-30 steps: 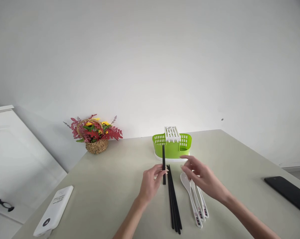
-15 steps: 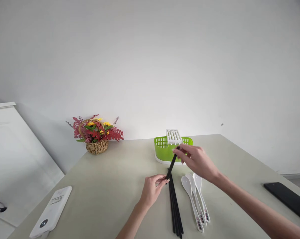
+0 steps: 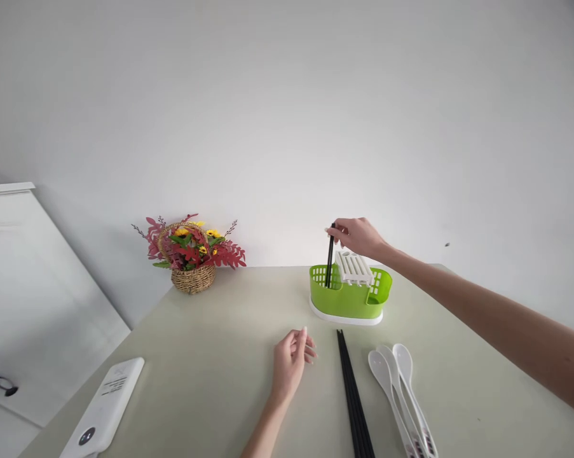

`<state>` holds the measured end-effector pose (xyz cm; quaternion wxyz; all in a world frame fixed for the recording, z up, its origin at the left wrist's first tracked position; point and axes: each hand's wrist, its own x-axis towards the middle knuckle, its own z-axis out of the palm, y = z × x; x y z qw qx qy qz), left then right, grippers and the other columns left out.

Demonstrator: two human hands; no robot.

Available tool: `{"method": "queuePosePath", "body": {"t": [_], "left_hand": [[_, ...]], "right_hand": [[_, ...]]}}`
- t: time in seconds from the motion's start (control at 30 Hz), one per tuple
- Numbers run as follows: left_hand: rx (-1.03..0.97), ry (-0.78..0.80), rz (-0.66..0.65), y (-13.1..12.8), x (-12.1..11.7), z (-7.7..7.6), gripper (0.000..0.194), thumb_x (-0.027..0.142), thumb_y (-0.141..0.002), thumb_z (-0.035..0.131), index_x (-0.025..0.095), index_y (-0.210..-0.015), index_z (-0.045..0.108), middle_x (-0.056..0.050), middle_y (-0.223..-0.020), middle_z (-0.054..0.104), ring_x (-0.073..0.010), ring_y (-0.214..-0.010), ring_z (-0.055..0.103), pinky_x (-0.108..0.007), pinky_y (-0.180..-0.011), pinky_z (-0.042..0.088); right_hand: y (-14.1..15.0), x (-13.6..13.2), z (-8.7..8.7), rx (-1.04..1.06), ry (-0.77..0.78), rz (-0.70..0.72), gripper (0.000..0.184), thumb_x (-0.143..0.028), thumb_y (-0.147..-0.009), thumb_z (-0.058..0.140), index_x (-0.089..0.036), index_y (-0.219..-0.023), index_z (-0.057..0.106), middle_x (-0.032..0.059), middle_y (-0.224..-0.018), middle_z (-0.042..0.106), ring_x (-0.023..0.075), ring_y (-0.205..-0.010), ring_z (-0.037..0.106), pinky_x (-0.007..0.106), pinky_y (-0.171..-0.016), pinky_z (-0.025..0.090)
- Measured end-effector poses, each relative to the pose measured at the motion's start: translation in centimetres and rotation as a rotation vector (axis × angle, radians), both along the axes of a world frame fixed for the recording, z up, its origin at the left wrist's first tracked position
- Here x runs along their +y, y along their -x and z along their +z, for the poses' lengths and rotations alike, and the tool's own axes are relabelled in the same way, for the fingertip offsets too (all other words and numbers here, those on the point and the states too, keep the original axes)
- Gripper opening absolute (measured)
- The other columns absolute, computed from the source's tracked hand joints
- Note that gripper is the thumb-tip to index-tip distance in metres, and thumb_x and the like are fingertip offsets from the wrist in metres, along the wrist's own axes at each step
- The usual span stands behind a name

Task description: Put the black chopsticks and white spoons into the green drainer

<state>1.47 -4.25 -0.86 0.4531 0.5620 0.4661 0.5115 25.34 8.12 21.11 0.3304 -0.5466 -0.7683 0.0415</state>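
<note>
My right hand (image 3: 356,235) pinches the top ends of a pair of black chopsticks (image 3: 330,257), held nearly upright. Their lower ends reach into the left part of a green basket (image 3: 346,301) with a white base and a white slotted rack (image 3: 355,268) across its middle. My left hand (image 3: 290,361) hovers over the table with loosely curled fingers apart, holding nothing. To its right lie several more black chopsticks (image 3: 353,397) in a bundle. Beside them are three white spoons (image 3: 401,388), bowls toward the basket, their handle ends cut off by the frame edge.
A wicker basket (image 3: 194,279) of red and yellow flowers stands at the back left of the table (image 3: 210,381). A white power bank (image 3: 108,404) lies at the near left. A white cabinet (image 3: 34,299) is left of the table, and the wall rises behind.
My right hand has raised the pair of chopsticks and lowered their ends into the green basket. My left hand has let go of them. The view has shifted slightly.
</note>
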Motion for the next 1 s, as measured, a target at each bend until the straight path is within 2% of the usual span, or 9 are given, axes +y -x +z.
{"method": "queuePosePath", "body": {"t": [0.17, 0.33, 0.4, 0.47, 0.57, 0.67, 0.77, 0.9, 1.0], "left_hand": [[0.102, -0.009, -0.04, -0.2, -0.7, 0.1, 0.048, 0.06, -0.097, 0.049, 0.018, -0.078, 0.062, -0.005, -0.078, 0.072, -0.0149, -0.062, 0.07, -0.021, -0.051, 0.049], [0.144, 0.008, -0.062, -0.2, -0.6, 0.2, 0.048, 0.06, -0.097, 0.048, 0.019, -0.077, 0.061, -0.005, -0.08, 0.072, -0.0142, -0.061, 0.069, -0.021, -0.05, 0.047], [0.158, 0.006, -0.072, -0.2, -0.4, 0.1, 0.047, 0.059, -0.098, 0.048, 0.019, -0.078, 0.061, -0.005, -0.08, 0.072, -0.0138, -0.061, 0.068, -0.021, -0.05, 0.047], [0.171, 0.001, -0.078, -0.2, -0.3, 0.0, 0.047, 0.058, -0.098, 0.047, 0.019, -0.078, 0.062, -0.005, -0.08, 0.072, -0.0133, -0.06, 0.068, -0.021, -0.051, 0.047], [0.189, -0.006, -0.081, -0.2, -0.2, -0.1, 0.046, 0.057, -0.098, 0.048, 0.019, -0.078, 0.062, -0.005, -0.079, 0.071, -0.0132, -0.06, 0.067, -0.021, -0.051, 0.047], [0.201, -0.014, -0.086, -0.2, -0.1, -0.1, 0.046, 0.057, -0.098, 0.048, 0.019, -0.078, 0.062, -0.005, -0.078, 0.071, -0.0133, -0.059, 0.066, -0.021, -0.05, 0.046], [0.212, -0.016, -0.09, -0.1, -0.1, -0.1, 0.046, 0.057, -0.099, 0.048, 0.018, -0.079, 0.062, -0.005, -0.078, 0.071, -0.0134, -0.059, 0.066, -0.021, -0.051, 0.045], [0.234, -0.018, -0.092, 0.0, 0.0, 0.0, 0.046, 0.058, -0.098, 0.049, 0.018, -0.079, 0.062, -0.005, -0.078, 0.071, -0.0137, -0.06, 0.066, -0.021, -0.052, 0.045], [0.24, -0.028, -0.097, 0.1, 0.2, -0.1, 0.047, 0.058, -0.098, 0.049, 0.017, -0.08, 0.062, -0.005, -0.078, 0.071, -0.0137, -0.06, 0.066, -0.021, -0.052, 0.045]], "right_hand": [[0.0, 3.7, -4.1, -0.012, 0.129, 0.011, 0.042, -0.052, -0.098, 0.05, -0.02, -0.076, 0.066, 0.0017, -0.074, 0.075, 0.013, -0.06, 0.064, 0.026, -0.063, 0.045], [-0.8, 5.5, -5.6, 0.003, 0.196, -0.063, 0.05, -0.058, -0.099, 0.041, -0.018, -0.088, 0.07, 0.0056, -0.085, 0.076, 0.0149, -0.064, 0.065, 0.028, -0.063, 0.046], [-1.1, 5.9, -5.9, 0.0, 0.215, -0.112, 0.051, -0.059, -0.098, 0.042, -0.016, -0.096, 0.07, 0.0093, -0.094, 0.076, 0.0188, -0.077, 0.068, 0.03, -0.068, 0.048], [-1.3, 5.8, -6.4, -0.008, 0.224, -0.173, 0.052, -0.059, -0.094, 0.048, -0.014, -0.112, 0.067, 0.014, -0.109, 0.074, 0.0252, -0.099, 0.067, 0.034, -0.081, 0.051], [-1.1, 4.8, -7.3, -0.034, 0.233, -0.254, 0.077, -0.063, -0.083, 0.062, -0.011, -0.139, 0.051, 0.0211, -0.134, 0.062, 0.0371, -0.127, 0.053, 0.052, -0.103, 0.043], [-0.8, 3.2, -8.1, -0.059, 0.265, -0.258, 0.097, -0.064, -0.077, 0.066, -0.014, -0.154, 0.032, 0.023, -0.146, 0.051, 0.0422, -0.136, 0.044, 0.063, -0.109, 0.035], [-0.6, 1.8, -8.4, -0.057, 0.294, -0.227, 0.089, -0.058, -0.083, 0.06, -0.015, -0.154, 0.031, 0.0219, -0.147, 0.051, 0.0392, -0.138, 0.043, 0.058, -0.108, 0.039], [-0.5, -0.2, -7.3, -0.033, 0.275, -0.211, 0.081, -0.056, -0.087, 0.057, -0.012, -0.151, 0.033, 0.0224, -0.148, 0.05, 0.0366, -0.139, 0.044, 0.052, -0.108, 0.042], [-0.3, -3.3, -6.5, -0.03, 0.113, -0.185, 0.065, -0.05, -0.094, 0.053, -0.015, -0.147, 0.039, 0.0189, -0.152, 0.046, 0.0322, -0.142, 0.039, 0.048, -0.115, 0.035]]}}
